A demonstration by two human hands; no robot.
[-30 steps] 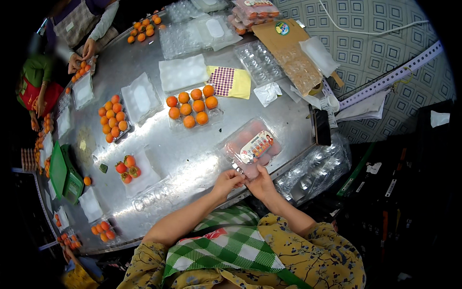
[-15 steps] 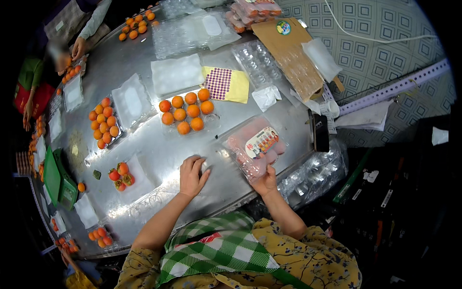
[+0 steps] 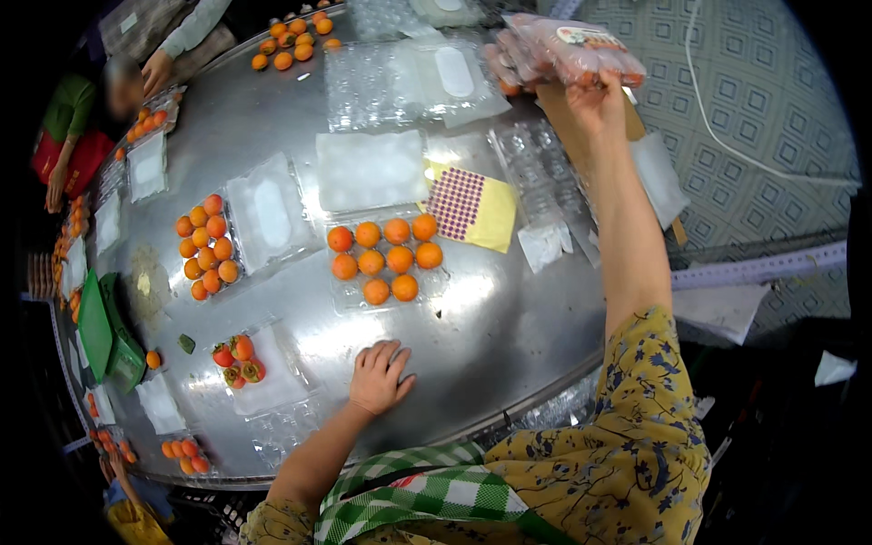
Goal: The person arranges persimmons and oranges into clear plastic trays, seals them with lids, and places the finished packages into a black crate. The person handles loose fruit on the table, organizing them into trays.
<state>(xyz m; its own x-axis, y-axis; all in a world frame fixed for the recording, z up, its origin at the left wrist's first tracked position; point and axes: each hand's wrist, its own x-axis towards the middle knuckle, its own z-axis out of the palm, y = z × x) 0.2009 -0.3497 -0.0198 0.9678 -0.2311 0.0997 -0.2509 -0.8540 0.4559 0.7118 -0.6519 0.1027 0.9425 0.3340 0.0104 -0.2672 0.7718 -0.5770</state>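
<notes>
From where I'm standing, the right hand (image 3: 597, 102) is gripping a filled pack (image 3: 589, 47) of fruit out at one o'clock, its fingers closing on the near edge; the pack is hanging over or against a stack of packs (image 3: 510, 56), and I can't tell whether the two are touching. The left hand (image 3: 378, 378) is resting palm down at seven o'clock, fingers loosely spread, holding nothing that I can see. Since one hand is carrying the weight from one edge, the far end could be dipping, and a weak lid catch could be letting fruit spill. The stack is leaning unevenly, so a crooked landing could be sending packs sliding. The right forearm is also crossing above the cardboard (image 3: 551, 102), and a dropped elbow could be knocking that or the crumpled tissue (image 3: 545, 243). Underneath it all, the metal table (image 3: 509, 336) is shining and bearing a few dark specks. Ten orange fruits (image 3: 400, 260) are sitting in a clear tray near the middle, with a dotted yellow sheet (image 3: 490, 213) lying just beside them at one o'clock. A green plastic device (image 3: 94, 322) is standing near nine o'clock, a co-worker's hand (image 3: 156, 71) is showing at ten, and a square-patterned surface (image 3: 772, 109) is spreading at two.
</notes>
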